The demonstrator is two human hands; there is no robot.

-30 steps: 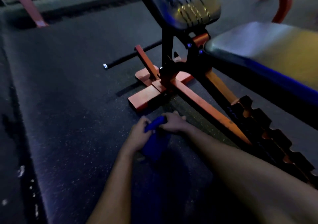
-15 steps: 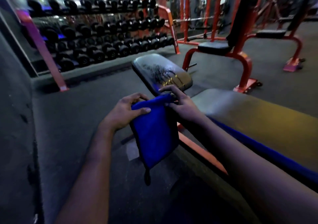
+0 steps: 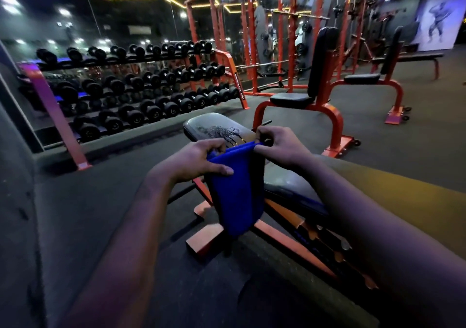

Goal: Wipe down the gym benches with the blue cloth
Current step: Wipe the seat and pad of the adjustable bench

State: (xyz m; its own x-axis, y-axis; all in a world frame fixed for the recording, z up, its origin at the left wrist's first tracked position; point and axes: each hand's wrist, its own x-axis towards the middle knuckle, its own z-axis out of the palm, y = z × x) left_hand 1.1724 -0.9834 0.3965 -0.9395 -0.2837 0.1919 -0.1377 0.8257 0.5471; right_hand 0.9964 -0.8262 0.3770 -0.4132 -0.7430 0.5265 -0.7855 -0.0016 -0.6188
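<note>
Holding the blue cloth [image 3: 237, 196] up by its top edge, we have it in the air in front of the nearest bench [image 3: 297, 189], not resting on any surface. The left grip [image 3: 199, 162] is clenched round one upper corner, thumb laid across the fabric. The right grip [image 3: 277, 146] pinches the other corner, and the cloth hangs between them in a folded length, in front of the bench's orange frame.

We judge the task to be at its start, or between passes. The cloth is being readied, not rubbed. The seat pad [image 3: 216, 128] beyond our grips glistens with streaks that look like liquid not yet wiped off. The long pad [image 3: 378, 176] to the right shows no such marks, and we cannot tell whether it has been cleaned. Further off stand an upright bench [image 3: 290, 98], a second upright bench [image 3: 363, 78] behind it and a flat bench [image 3: 408, 55] near the far wall. Nothing shows whether these have been done, so we take most of the job to lie ahead.

As for containers, we see no bucket or spray bottle. The only thing holding others is the dumbbell rack [image 3: 54, 112] on the left, its tiers lined with black dumbbells [image 3: 153, 112].
</note>
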